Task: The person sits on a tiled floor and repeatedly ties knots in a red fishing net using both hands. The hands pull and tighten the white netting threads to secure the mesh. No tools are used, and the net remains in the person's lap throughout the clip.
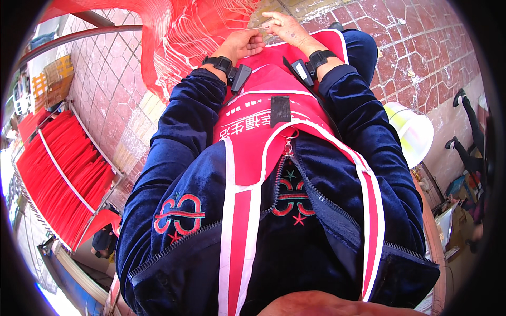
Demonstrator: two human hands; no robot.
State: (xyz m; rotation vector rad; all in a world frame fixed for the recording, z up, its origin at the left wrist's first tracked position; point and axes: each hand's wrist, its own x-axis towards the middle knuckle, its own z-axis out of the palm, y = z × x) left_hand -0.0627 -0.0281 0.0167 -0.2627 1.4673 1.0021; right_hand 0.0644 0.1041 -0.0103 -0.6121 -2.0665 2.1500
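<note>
Red cloth (174, 21) hangs at the far left of my hands, with long pale fringe threads (203, 37) trailing from its edge toward them. My left hand (243, 45) is closed, its fingers curled at the thread ends. Just right of it, my right hand (289, 29) pinches the ends of some threads between thumb and fingers. The two hands are close together above my lap, over a red apron (274, 76) with white trim. Each wrist wears a black strap with a small device. Exactly which threads each hand grips is too fine to tell.
A metal bar (84, 39) crosses at the upper left by the cloth. Many red cloths hang on a rack (68, 174) at left. Cardboard boxes (55, 79) stand behind it. A white bucket (414, 134) is by my right elbow. Another person's legs (469, 126) show at far right.
</note>
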